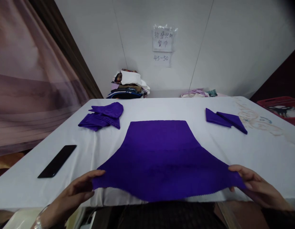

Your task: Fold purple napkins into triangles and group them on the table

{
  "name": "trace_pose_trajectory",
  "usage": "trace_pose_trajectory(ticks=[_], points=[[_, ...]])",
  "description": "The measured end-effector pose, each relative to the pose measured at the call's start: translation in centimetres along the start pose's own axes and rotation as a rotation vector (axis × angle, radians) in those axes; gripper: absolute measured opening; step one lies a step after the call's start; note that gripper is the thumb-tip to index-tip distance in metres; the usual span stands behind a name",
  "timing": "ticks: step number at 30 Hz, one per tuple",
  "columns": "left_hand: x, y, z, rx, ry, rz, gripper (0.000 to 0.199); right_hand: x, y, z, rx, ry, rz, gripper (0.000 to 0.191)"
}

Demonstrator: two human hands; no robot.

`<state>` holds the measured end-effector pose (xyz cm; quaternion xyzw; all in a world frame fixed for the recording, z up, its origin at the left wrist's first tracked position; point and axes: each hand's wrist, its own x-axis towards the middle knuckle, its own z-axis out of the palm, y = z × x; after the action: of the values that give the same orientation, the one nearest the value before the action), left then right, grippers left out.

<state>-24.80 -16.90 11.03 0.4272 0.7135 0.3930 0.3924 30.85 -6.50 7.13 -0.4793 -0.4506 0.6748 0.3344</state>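
Note:
A purple cloth napkin [161, 156] is spread out in front of me, its far edge lying on the white tablecloth. My left hand [75, 190] pinches its near left corner between fingers and thumb. At the near right corner, my right hand [254, 184] grips the fabric the same way. Between my hands the near edge is lifted and sags at the table's front edge. To the far left lies a crumpled heap of purple napkins [104, 117]. Folded purple napkins [223, 119] rest on the far right.
A black phone [58, 161] lies on the white-covered table [147, 109] at the left. Stacked clothes [129, 84] and a smaller cloth pile [197, 93] sit beyond the far edge. A handwritten sign [163, 39] hangs on the wall. A red basket [281, 103] stands at the right.

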Motion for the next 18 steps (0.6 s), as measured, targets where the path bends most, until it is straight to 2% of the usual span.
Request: trace_pose_trajectory(ticks=[4, 7, 10, 15, 18], points=[[1.7, 0.7, 1.3, -0.172, 0.018, -0.009, 0.030, 1.7, -1.2, 1.1, -0.109, 0.112, -0.073, 0.033], [4.6, 2.0, 2.7, -0.067, 0.002, 0.007, 0.033, 4.7, -2.9, 2.6, -0.293, 0.100, -0.074, 0.028], [8.7, 3.0, 3.7, 0.121, 0.061, 0.055, 0.036, 8.7, -4.3, 3.3, -0.464, 0.119, -0.112, 0.033], [17.0, 3.2, 5.4, 0.425, 0.220, 0.183, 0.027, 16.8, -4.9, 2.3, -0.653, 0.288, -0.254, 0.030], [21.5, 2.7, 6.8, 0.533, 0.271, 0.135, 0.024, 21.7, -4.5, 2.0, -0.766, 0.335, -0.306, 0.026]])
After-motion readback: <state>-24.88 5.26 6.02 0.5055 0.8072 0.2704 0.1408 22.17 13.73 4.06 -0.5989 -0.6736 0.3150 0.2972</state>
